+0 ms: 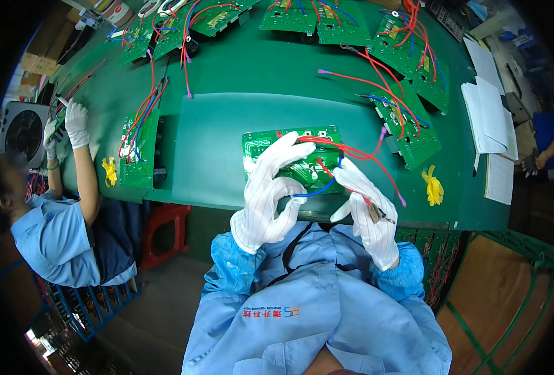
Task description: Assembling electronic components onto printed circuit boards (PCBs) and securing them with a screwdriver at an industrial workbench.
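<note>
Circuit board: a rectangular green printed board (305, 167) with white and silver parts, lying on the green matte surface (239, 69), between and just ahead of both grips.
Wires: thin red insulated wires (352, 150) with purple ends (404, 202) sweep past the right grip; a thin blue insulated wire (319, 191) curves toward the left.
Left grip: a white pin-striped gloved hand (267, 197), thumb and finger pinching the blue wire's end.
Right grip: a matching gloved hand (369, 215), curled beside the board; whether it clamps anything, I cannot tell.
Blue metal rack (105, 300): low, far left of the left grip; dark upright pieces inside, too small to identify.
White round tub (116, 11): well beyond the left grip; contents unclear.
</note>
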`<move>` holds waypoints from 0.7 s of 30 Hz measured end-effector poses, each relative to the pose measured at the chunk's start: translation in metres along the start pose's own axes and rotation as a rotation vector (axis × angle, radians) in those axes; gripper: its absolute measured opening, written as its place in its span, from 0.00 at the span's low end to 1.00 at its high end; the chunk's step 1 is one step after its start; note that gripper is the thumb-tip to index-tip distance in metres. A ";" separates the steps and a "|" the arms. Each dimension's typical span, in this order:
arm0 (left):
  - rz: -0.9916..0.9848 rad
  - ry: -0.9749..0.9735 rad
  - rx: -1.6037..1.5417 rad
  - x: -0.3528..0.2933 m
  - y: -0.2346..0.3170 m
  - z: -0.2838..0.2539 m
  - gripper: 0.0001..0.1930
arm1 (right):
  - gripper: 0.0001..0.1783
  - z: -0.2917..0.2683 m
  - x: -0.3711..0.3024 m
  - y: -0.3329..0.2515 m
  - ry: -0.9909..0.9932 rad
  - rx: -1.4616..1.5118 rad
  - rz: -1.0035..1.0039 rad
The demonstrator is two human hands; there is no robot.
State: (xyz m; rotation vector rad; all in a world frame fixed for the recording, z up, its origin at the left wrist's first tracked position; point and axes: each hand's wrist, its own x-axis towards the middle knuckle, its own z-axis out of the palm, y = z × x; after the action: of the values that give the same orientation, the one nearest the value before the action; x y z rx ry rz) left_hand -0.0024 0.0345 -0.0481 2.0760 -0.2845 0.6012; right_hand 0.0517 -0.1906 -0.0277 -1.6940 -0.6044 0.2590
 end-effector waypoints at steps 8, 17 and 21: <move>-0.033 -0.046 0.136 -0.021 0.019 -0.008 0.07 | 0.25 -0.011 -0.004 0.009 0.034 0.423 0.352; 0.015 -0.067 0.260 -0.014 0.029 0.008 0.20 | 0.45 -0.016 0.007 -0.017 0.062 0.600 0.406; -0.005 -0.152 0.472 -0.011 0.030 0.006 0.28 | 0.44 -0.027 0.001 -0.013 0.142 0.392 0.378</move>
State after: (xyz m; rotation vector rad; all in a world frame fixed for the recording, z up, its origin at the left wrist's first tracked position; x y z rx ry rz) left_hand -0.0230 0.0125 -0.0346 2.5828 -0.2402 0.5443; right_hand 0.0626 -0.2119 -0.0094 -1.4180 -0.1100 0.4885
